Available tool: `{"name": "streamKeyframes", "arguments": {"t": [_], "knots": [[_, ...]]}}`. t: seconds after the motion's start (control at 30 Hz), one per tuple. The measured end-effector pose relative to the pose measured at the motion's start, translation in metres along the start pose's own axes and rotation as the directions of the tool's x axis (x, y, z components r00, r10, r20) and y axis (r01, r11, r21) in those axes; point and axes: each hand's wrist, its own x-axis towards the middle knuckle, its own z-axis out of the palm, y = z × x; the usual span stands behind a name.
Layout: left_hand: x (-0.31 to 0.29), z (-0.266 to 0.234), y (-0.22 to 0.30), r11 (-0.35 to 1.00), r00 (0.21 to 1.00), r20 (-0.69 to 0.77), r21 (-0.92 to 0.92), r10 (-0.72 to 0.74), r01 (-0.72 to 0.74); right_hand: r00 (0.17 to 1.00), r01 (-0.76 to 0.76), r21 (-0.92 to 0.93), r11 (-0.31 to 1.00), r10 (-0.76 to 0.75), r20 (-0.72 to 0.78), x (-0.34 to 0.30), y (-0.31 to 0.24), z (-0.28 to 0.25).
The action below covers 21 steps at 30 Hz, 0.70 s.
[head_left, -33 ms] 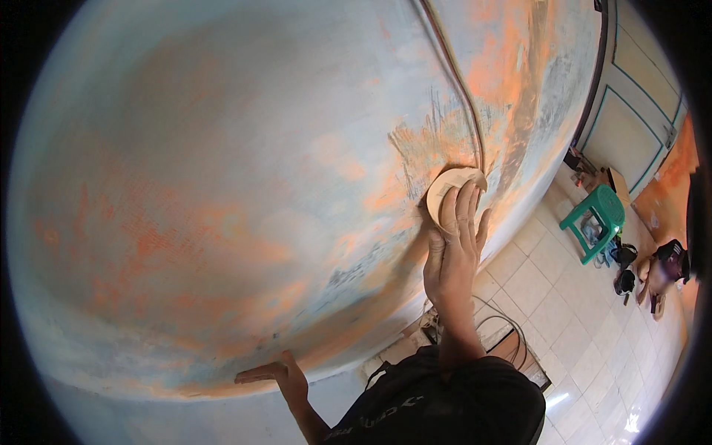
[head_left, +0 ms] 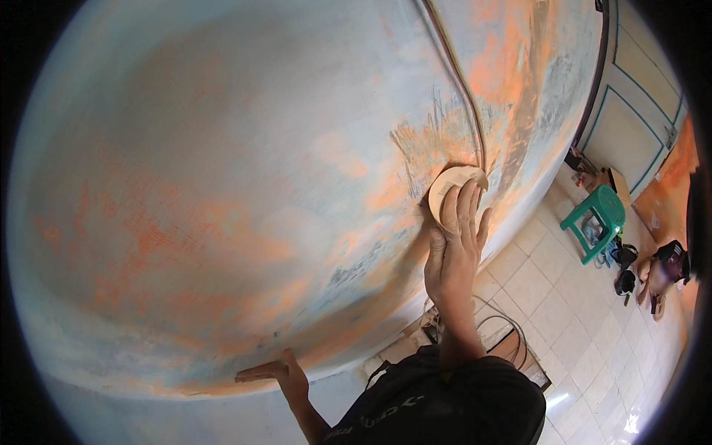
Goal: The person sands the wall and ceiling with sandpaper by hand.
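Note:
A large wall (head_left: 245, 156) of blue-grey paint with worn orange patches fills most of the view. My right hand (head_left: 457, 252) lies over a round tan sanding disc (head_left: 447, 182), holding it against the wall. Its fingers are stretched across the disc, which is slightly curled at the upper right; its underside is hidden. Scratchy dark marks sit just above the disc. Low on the left, my left hand (head_left: 285, 374) rests at the lower part of the wall with its fingers straight, thumb raised and nothing held.
A brownish cord (head_left: 455, 63) runs down the wall to the disc. On the right, a green plastic stool (head_left: 604, 211) stands on the tiled floor (head_left: 549, 297), with bags and shoes (head_left: 656, 278) beyond. A panelled door (head_left: 630, 130) is behind. Loose cable (head_left: 512, 322) lies by my right forearm.

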Motion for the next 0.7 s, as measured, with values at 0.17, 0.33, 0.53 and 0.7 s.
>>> {"name": "streamKeyframes", "arguments": {"t": [0.17, 0.33, 0.53, 0.7], "knots": [[-0.005, 0.002, 0.003, 0.999, 0.998, -0.044, -0.036, 0.034, -0.035, 1.000, -0.007, 0.050, 0.999, 0.007, 0.004, -0.001, -0.001, 0.000], [0.007, 0.005, -0.032, 0.997, 0.970, 0.235, 0.035, 0.059, -0.069, 1.000, 0.023, 0.063, 0.998, -0.022, -0.019, -0.002, 0.007, 0.001], [0.009, 0.012, -0.077, 0.658, 0.820, -0.133, 0.672, 0.557, -0.339, 0.999, 0.028, 0.009, 1.000, -0.028, 0.019, -0.013, -0.004, -0.002], [0.007, -0.008, -0.085, 0.576, 0.804, -0.121, 0.760, 0.582, -0.302, 0.991, 0.042, 0.009, 0.999, -0.043, 0.126, -0.026, -0.021, -0.013]]}}
